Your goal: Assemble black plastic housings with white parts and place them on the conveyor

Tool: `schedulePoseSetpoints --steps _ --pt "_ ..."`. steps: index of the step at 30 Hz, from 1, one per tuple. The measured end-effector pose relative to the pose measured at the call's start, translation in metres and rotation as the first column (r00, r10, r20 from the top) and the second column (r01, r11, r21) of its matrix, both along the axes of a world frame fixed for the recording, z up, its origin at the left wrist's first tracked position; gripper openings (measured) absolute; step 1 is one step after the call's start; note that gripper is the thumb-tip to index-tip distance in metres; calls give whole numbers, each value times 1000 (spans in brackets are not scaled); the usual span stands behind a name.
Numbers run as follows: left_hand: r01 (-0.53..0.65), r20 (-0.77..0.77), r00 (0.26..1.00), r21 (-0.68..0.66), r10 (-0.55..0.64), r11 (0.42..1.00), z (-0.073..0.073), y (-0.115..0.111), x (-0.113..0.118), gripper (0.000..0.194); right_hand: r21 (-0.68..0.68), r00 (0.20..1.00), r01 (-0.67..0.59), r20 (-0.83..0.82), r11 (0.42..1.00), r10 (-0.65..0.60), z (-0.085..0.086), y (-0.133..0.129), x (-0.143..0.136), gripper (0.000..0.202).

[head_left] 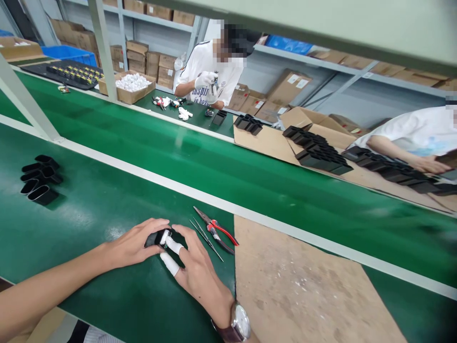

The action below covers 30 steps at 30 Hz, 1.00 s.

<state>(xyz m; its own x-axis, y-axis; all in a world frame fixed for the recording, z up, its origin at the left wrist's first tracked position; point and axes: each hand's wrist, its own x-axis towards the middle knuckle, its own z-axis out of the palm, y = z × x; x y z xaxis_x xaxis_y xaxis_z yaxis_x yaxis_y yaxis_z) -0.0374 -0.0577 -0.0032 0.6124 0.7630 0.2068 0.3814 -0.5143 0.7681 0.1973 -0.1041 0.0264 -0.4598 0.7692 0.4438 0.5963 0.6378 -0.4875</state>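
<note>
My left hand (137,243) is closed around a short black casing (154,239), fingers above it and thumb below. At the casing's open right end shows a small white part (165,237) with some metal beside it. My right hand (194,264) wears white finger cots on thumb and index finger. Its index fingertip presses on the white part while another finger curls near the casing's upper edge. Just right of my hands lie tweezers (207,239) and long-nose pliers (216,229) with red and black handles. The inside of the casing is mostly hidden.
Several black casings (43,194) stand at the left on the green bench. A cardboard sheet (296,286) covers the right. Beyond the white rail (143,170) runs a green belt (200,164). Across it, one person (210,71) handles a part; another (417,138) reaches over rows of casings.
</note>
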Motion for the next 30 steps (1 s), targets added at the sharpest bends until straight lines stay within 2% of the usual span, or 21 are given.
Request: schedulePoseSetpoints --steps 2,5,8,13,15,20,24,28,30 --pt "0 16 1000 -41 0 999 1 0 0 67 29 1000 0 7 1000 0 -3 0 -5 37" --pt "73 18 997 -141 -71 987 9 0 3 84 66 997 7 -73 998 -2 -7 1 -6 32" --pt "128 38 992 -177 -123 976 16 -1 6 93 15 992 18 -128 1000 -16 -9 -1 -2 30" --pt "105 -1 994 -240 -109 965 19 1 7 81 -100 989 -28 -145 995 13 -12 -1 -3 36" --pt "110 -11 993 -269 -117 957 20 3 6 81 -81 992 -53 -123 995 43 -14 0 -3 36" --pt "125 -5 991 -280 -132 952 21 3 6 82 86 994 -96 58 992 91 -12 2 4 36" --pt "118 -18 991 -301 -129 946 22 2 7 80 71 997 -82 5 994 81 -10 0 5 37" --pt "112 -45 990 -310 -132 944 22 2 7 79 29 997 -75 -6 997 75 -6 0 6 29" --pt "99 -50 992 -289 -118 952 21 3 6 77 9 998 -53 -17 999 53 -4 2 11 33"
